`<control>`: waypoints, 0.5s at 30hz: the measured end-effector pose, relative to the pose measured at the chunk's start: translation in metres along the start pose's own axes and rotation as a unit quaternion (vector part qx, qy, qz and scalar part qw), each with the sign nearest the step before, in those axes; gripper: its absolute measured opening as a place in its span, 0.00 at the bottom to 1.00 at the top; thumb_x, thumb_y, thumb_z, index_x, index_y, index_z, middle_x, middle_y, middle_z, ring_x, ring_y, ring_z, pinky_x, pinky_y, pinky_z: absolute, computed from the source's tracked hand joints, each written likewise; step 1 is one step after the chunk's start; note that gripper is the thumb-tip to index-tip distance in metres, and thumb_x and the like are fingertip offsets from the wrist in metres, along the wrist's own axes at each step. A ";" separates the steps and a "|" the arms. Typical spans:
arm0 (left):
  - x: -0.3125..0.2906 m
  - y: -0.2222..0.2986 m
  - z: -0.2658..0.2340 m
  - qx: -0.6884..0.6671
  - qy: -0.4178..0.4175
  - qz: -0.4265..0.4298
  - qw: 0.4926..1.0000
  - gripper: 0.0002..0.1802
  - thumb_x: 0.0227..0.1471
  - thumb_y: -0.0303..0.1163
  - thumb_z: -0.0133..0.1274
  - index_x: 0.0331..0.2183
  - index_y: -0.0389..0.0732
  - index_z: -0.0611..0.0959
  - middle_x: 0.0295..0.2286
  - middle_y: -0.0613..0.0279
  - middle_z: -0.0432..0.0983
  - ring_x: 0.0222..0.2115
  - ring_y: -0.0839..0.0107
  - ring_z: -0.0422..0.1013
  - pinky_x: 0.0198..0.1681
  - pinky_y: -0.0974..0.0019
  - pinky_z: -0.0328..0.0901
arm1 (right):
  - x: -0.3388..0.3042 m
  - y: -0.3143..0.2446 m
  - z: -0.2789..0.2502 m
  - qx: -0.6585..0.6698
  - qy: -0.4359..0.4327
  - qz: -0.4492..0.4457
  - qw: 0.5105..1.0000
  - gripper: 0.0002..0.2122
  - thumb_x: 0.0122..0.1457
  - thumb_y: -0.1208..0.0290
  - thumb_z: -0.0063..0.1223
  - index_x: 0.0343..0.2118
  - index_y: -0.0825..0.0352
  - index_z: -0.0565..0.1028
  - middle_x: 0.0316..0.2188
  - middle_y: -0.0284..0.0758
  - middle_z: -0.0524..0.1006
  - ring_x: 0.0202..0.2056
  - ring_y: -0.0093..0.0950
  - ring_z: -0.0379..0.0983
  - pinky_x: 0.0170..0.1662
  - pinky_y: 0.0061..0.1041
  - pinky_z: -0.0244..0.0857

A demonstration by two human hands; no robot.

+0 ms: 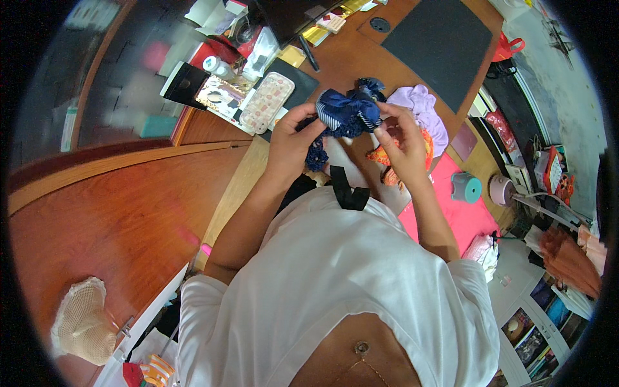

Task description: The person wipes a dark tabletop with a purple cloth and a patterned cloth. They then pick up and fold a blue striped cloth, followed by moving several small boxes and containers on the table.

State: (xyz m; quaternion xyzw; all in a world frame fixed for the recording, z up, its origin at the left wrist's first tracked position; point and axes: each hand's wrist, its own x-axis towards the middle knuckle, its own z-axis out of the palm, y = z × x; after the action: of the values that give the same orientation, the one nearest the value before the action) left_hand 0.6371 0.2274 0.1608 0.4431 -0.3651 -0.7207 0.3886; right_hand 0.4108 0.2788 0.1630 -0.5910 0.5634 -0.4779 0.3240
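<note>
Above the desk's near edge, both my hands hold up a navy blue fabric bow (345, 111) with striped parts. My left hand (291, 142) pinches its left side between thumb and fingers. On the other side, my right hand (401, 145) grips the right edge, thumb below and fingers above. Dark blue lacy fabric (316, 157) hangs beneath my left hand; whether it joins the bow I cannot tell. Another dark blue fabric piece (370, 88) shows just behind the bow. Lilac fabric (422, 113) lies bunched beyond my right hand, and orange patterned fabric (428, 149) is partly hidden behind that hand.
On the wooden desk (348, 48) lie a black mat (442, 48) and, to the left, a patterned case (267, 100) and a white bottle (216, 66) among clutter. A teal stool (465, 187) stands on the right by a pink mat (442, 206).
</note>
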 end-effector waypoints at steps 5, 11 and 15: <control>0.001 -0.005 -0.002 -0.007 -0.005 0.013 1.000 0.10 0.59 0.28 0.58 0.43 0.38 0.82 0.28 0.68 0.78 0.23 0.82 0.71 0.25 0.77 0.66 | -0.007 0.012 0.009 0.202 -0.013 0.091 0.975 0.27 0.57 0.83 0.62 0.59 0.68 0.68 0.43 0.32 0.71 0.39 0.18 0.70 0.44 0.18 0.69; 0.002 -0.004 -0.005 0.095 -0.006 0.052 0.994 0.12 0.60 0.27 0.57 0.46 0.37 0.82 0.29 0.69 0.78 0.23 0.82 0.71 0.25 0.77 0.67 | -0.005 -0.004 0.009 0.268 -0.018 0.130 0.955 0.28 0.56 0.84 0.62 0.60 0.68 0.66 0.44 0.31 0.72 0.42 0.18 0.71 0.47 0.18 0.68; 0.002 0.000 -0.005 0.220 -0.011 0.129 0.967 0.11 0.58 0.25 0.56 0.44 0.36 0.84 0.27 0.71 0.78 0.24 0.84 0.71 0.26 0.77 0.66 | -0.002 -0.004 0.006 0.241 -0.050 0.116 0.962 0.26 0.57 0.84 0.61 0.59 0.68 0.67 0.44 0.30 0.73 0.45 0.17 0.71 0.49 0.18 0.67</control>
State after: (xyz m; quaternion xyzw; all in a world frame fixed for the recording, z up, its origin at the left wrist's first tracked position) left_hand 0.6414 0.2250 0.1587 0.4593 -0.5732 -0.5708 0.3672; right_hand 0.4178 0.2804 0.1642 -0.4490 0.4793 -0.5285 0.5378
